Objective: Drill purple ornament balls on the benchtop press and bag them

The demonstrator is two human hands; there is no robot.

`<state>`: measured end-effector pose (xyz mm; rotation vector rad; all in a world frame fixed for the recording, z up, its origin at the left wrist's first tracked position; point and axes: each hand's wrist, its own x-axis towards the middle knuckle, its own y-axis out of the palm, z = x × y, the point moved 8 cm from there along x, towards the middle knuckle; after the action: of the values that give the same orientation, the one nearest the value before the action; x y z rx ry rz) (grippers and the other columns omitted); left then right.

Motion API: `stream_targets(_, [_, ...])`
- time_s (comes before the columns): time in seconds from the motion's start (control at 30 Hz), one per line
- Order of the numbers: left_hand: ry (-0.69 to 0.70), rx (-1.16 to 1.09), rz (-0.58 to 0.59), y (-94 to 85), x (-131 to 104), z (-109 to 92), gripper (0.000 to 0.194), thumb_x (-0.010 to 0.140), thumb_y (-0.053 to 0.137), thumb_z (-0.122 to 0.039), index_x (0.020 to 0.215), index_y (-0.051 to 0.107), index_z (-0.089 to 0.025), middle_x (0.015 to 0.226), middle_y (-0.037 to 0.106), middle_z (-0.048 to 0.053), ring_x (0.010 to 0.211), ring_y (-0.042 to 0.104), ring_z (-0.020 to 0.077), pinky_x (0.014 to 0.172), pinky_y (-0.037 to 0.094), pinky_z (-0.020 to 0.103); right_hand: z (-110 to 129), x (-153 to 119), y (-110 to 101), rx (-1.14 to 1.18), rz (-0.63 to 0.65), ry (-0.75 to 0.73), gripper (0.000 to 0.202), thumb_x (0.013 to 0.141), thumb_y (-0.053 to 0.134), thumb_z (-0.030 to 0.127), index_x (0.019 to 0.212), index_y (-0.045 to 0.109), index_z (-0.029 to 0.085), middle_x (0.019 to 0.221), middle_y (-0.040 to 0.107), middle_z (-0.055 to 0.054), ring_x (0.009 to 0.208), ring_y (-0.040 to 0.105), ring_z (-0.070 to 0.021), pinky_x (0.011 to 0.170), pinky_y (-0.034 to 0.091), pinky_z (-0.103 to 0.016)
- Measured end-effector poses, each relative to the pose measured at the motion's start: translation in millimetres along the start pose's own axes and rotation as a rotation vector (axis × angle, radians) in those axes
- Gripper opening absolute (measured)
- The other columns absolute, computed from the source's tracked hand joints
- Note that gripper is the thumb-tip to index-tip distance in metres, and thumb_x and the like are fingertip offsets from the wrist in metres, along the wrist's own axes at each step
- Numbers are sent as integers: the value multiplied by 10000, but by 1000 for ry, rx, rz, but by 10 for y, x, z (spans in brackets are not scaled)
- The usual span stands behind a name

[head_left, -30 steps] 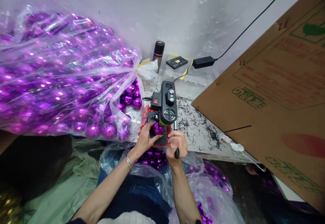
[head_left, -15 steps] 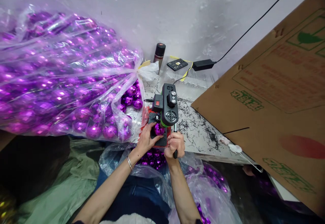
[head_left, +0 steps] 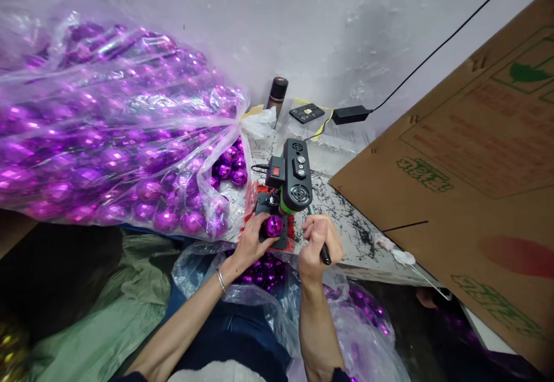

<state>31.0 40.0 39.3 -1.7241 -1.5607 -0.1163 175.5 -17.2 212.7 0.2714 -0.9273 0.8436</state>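
Observation:
A shiny purple ball rests on the dark base plate of a small black press-like machine. My left hand grips this ball between thumb and fingers, from its left and lower side. Around the black-handled lever at the machine's right, my right hand is closed. The machine has a red switch, round vents and a green band, and red material lies under its base. Several loose purple balls lie at the mouth of the plastic bag just left of the machine.
A big clear bag of purple balls fills the left. On the right leans a large cardboard box. Behind the machine are a dark-capped can, a black keypad-like panel and a black adapter. Dark snippets litter the worktop.
My right hand has swung the lever outward to the right, away from the ball. My left hand stays at the ball, which shows more fully. The view has shifted slightly.

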Motion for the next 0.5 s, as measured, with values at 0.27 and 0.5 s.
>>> stream_targets(0.27, [323,129,272,-17,-661,-537,630,997,812,-566,1511,653,-238,1370,779,200,1236,784,351,1000,669,483,-44,-180,-6,1,64,-101,375,1111,467,166,751,540,244,710,595,27,673,629,-144,613,462,-301])
stream_targets(0.5, [-138,359,-150,-788,822,190,362,1123,471,-221,1380,723,-175,1326,769,200,1290,740,344,1151,600,545,-3,-147,16,42,17,-124,362,1088,473,125,757,533,258,681,566,35,649,601,-158,585,433,-318])
